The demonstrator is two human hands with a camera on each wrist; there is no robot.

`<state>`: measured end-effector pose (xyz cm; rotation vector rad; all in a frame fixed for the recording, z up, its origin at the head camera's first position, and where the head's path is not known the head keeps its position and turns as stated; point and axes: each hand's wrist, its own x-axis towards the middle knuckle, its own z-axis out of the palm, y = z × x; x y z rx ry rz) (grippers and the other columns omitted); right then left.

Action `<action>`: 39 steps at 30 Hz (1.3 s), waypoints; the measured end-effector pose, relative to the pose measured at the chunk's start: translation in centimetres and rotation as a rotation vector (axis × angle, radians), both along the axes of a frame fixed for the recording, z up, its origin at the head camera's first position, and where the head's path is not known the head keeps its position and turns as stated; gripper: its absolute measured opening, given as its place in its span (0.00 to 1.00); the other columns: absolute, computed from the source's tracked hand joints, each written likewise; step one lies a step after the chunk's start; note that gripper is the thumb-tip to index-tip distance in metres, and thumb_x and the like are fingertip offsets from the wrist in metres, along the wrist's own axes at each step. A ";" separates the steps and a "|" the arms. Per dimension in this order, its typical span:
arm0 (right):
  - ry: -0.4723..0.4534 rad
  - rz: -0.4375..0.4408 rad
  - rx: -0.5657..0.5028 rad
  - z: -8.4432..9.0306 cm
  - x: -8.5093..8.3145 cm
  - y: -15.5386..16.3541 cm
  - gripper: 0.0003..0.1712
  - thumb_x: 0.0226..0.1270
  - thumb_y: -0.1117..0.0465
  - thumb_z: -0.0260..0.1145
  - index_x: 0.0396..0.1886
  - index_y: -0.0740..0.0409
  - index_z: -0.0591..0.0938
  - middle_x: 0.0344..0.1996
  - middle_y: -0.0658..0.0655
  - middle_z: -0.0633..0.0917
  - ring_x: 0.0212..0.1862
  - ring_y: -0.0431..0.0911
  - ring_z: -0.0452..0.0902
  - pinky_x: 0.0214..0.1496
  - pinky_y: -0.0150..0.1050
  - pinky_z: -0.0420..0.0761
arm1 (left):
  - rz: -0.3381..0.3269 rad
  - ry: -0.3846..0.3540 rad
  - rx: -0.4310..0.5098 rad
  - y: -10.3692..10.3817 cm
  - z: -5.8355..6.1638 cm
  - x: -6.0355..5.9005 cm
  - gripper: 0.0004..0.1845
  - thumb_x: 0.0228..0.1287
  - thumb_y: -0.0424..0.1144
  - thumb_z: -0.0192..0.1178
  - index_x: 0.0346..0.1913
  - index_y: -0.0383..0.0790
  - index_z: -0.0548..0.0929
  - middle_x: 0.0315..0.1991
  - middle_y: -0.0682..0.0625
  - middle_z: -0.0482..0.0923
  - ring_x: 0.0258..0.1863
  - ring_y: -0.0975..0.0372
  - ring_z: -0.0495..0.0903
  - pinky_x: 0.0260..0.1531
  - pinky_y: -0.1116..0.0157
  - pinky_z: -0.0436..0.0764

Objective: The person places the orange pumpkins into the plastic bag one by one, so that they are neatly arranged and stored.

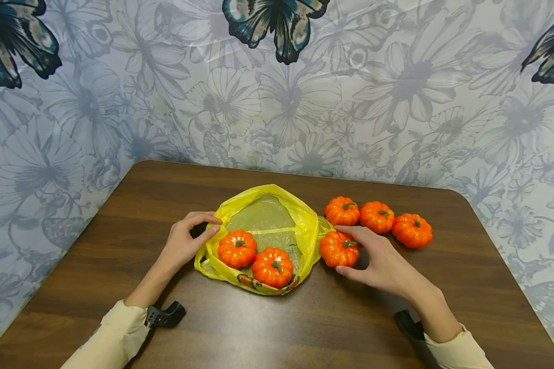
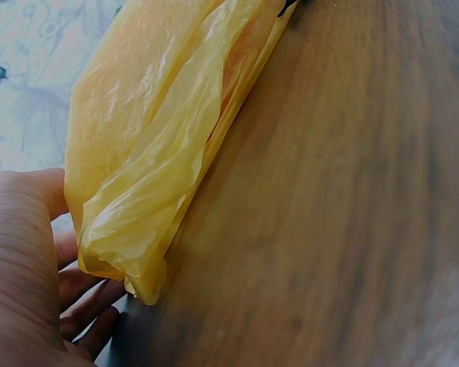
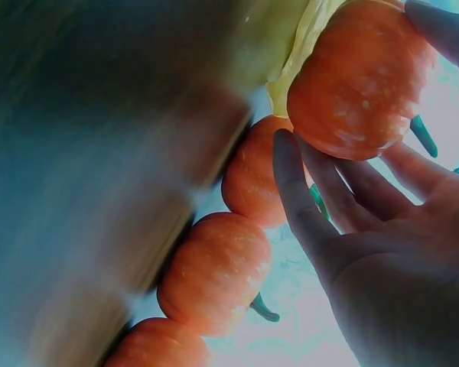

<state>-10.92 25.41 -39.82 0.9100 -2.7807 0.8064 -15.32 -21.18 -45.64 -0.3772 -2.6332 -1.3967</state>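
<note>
Two hands are working on the brown surface [image 1: 304, 323]: the left hand [image 1: 184, 243] is pinching the yellow bag [image 1: 300, 225] rim open, the right hand [image 1: 378, 259] is curling round a small pumpkin [image 1: 338, 249] beside it; lifting clear of the rim looks wise.

Brown wooden table [image 1: 277, 328] against floral butterfly wall covering [image 1: 397, 92].

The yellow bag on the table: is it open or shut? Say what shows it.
Open. The yellow bag has its mouth spread wide, two pumpkins visible inside; the left hand holds its rim.
</note>
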 end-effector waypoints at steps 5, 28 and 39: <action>0.006 -0.025 0.002 0.2 -0.1 -0.1 0.46 0.56 0.50 0.84 0.73 0.52 0.76 0.67 0.48 0.82 0.66 0.45 0.78 0.70 0.31 0.70 | -0.001 0.005 0.000 0.0 -0.1 0.0 0.10 0.72 0.45 0.70 0.50 0.49 0.91 0.62 0.45 0.84 0.66 0.49 0.77 0.72 0.38 0.67; -0.042 -0.101 -0.027 1.8 -1.0 -2.1 0.49 0.59 0.48 0.81 0.77 0.55 0.70 0.70 0.53 0.79 0.69 0.54 0.76 0.70 0.59 0.75 | 0.004 0.003 0.002 0.0 -0.1 0.0 0.10 0.72 0.45 0.70 0.50 0.48 0.91 0.62 0.45 0.84 0.65 0.49 0.78 0.71 0.39 0.68; -0.085 -0.096 -0.053 3.0 -2.6 -4.8 0.49 0.61 0.47 0.80 0.79 0.51 0.68 0.70 0.53 0.78 0.69 0.52 0.77 0.71 0.57 0.75 | 0.006 0.000 -0.001 0.0 0.0 0.0 0.10 0.72 0.45 0.70 0.50 0.48 0.91 0.62 0.45 0.85 0.65 0.49 0.78 0.72 0.39 0.67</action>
